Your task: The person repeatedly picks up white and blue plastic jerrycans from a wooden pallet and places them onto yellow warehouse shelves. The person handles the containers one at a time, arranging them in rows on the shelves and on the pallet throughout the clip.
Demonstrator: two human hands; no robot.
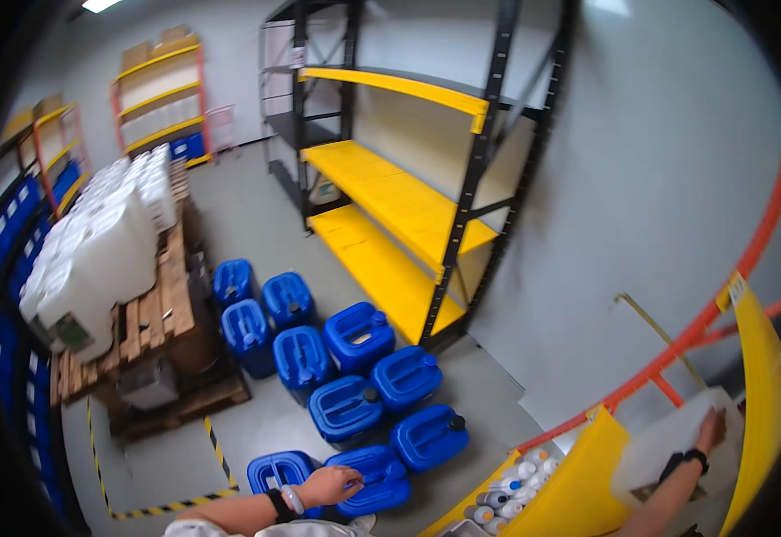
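My right hand (711, 431) reaches into the red-and-yellow rack at the lower right. Its fingers close on the top edge of a whitish plastic jug (654, 447), which is blurred and partly covered by my forearm. My left hand (326, 486) hovers at the lower middle with loosely bent fingers and nothing visible in them. Behind and below it stands a blue jerrycan (382, 488); another blue jerrycan (274, 467) is partly hidden by my left forearm.
Several more blue jerrycans (344, 407) stand on the grey floor. White jugs (113, 242) crowd a wooden pallet (171, 313) at left. A black-and-yellow shelving unit (390, 183) stands against the wall. Small bottles (520, 483) fill a lower rack level near my right arm.
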